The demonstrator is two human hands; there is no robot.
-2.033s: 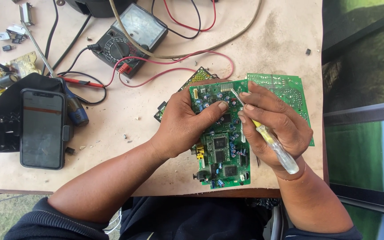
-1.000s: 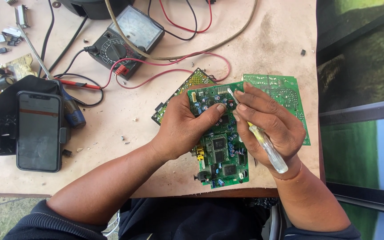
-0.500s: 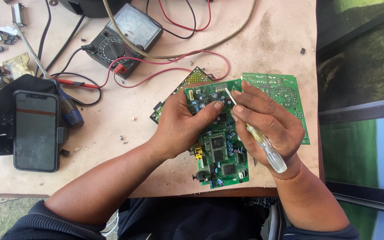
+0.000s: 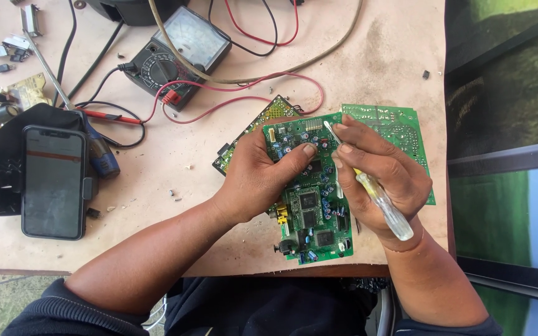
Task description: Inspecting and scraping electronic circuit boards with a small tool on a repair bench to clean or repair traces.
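Two hands work over a green circuit board (image 4: 311, 211) that lies near the front edge of the worktop (image 4: 381, 56), and that board serves as the landmark for everything else. The left hand (image 4: 259, 177) is closed on the board's left edge, its thumb pressed onto the component side among the small blue capacitors. The right hand (image 4: 381, 177) grips a screwdriver (image 4: 375, 193) with a clear yellowish handle, held like a pen; its metal tip rests on the upper part of the board, just beside the left thumb.

A second green board (image 4: 396, 127) lies touching the landmark board's upper right side, partly hidden by the right hand. A third board (image 4: 263, 121), yellowish on its face, sticks out from beneath the landmark board at its upper left.

Further up and left of the board sits an analogue multimeter (image 4: 179, 53), with red leads (image 4: 244, 93) looping from it toward the board's top edge. Well to the left of the board a dark phone (image 4: 54, 180) lies face up on a black pouch (image 4: 7, 162), with a blue-handled tool (image 4: 104, 155) just beside it. Small loose parts (image 4: 4, 59) and a small yellowish board (image 4: 7, 102) lie at the far left. To the right of the board, past the worktop's edge, stands a screen (image 4: 512, 199) showing green and blue.
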